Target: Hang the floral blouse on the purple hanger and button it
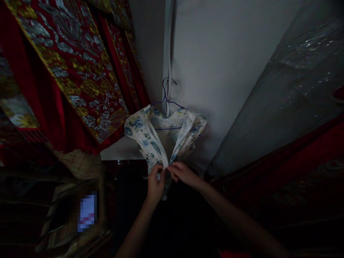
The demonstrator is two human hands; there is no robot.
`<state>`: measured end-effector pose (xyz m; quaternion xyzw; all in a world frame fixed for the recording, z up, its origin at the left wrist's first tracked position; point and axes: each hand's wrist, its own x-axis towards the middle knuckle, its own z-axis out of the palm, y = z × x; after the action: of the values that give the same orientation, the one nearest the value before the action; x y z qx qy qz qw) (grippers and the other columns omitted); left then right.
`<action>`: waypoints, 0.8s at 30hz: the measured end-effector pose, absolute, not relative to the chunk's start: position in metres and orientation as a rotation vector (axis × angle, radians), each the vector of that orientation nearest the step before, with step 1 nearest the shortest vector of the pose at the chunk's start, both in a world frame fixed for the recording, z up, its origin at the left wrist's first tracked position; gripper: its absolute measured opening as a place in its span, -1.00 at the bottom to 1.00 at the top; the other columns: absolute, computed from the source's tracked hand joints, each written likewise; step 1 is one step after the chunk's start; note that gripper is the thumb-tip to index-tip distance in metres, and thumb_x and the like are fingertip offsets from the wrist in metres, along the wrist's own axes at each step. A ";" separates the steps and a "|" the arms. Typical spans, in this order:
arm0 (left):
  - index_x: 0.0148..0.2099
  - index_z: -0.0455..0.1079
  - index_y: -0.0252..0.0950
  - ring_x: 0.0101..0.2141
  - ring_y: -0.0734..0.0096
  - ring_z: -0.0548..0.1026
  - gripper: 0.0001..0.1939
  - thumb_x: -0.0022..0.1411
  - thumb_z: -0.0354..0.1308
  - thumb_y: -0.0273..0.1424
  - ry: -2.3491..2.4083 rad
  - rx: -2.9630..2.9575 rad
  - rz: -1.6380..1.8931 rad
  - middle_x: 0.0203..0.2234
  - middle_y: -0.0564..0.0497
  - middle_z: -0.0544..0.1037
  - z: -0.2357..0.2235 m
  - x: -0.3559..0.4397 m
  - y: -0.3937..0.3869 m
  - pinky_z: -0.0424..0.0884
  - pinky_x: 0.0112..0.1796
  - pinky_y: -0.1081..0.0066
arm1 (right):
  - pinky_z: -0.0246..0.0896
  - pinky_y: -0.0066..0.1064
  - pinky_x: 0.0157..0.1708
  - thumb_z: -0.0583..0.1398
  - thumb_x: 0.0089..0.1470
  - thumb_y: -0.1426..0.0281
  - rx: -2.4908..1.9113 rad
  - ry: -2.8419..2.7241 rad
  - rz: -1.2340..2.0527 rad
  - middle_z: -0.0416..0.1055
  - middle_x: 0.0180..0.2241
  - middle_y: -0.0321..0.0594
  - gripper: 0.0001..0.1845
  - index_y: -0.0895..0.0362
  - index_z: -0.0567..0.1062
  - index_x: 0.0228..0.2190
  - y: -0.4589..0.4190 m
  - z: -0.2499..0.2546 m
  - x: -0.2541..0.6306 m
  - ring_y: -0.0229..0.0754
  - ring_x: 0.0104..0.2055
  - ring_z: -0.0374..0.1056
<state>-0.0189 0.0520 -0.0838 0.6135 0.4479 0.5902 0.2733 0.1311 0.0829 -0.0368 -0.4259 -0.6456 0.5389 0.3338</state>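
Nearest the camera, the bare left forearm (137, 229) rises steeply and the bare right forearm (232, 209) slants inward, bringing both hands together at mid-height. The left hand (156, 182) and right hand (185, 174) each pinch the white, blue-flowered cloth garment (152, 143) between thumb and fingers, where its two front edges converge below the open neckline. It hangs from a thin purple hanger (164, 94) before a pale wall (228, 43). The cloth looks light, soft and floppy, likely to crease or swing; the doubled front edges seem the firmest hold, gripped gently. The left fingers point upward, the right wrist bending across.
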 end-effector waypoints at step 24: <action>0.17 0.32 -0.21 -0.19 0.29 0.50 -0.66 0.43 0.04 -0.25 0.962 1.980 1.802 -0.19 -0.08 0.53 0.052 -0.040 0.099 0.40 -0.08 0.28 | -0.07 -0.48 -0.64 0.21 0.09 0.11 -0.770 -1.344 0.878 0.17 -0.75 -0.47 -0.65 0.10 0.42 -0.54 0.128 0.110 0.113 -0.38 -0.71 0.05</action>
<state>-0.0398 0.0990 0.0522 0.6883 0.3343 0.6265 0.1480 0.1134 0.1277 0.1099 -0.3360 -0.5868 0.3834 0.6291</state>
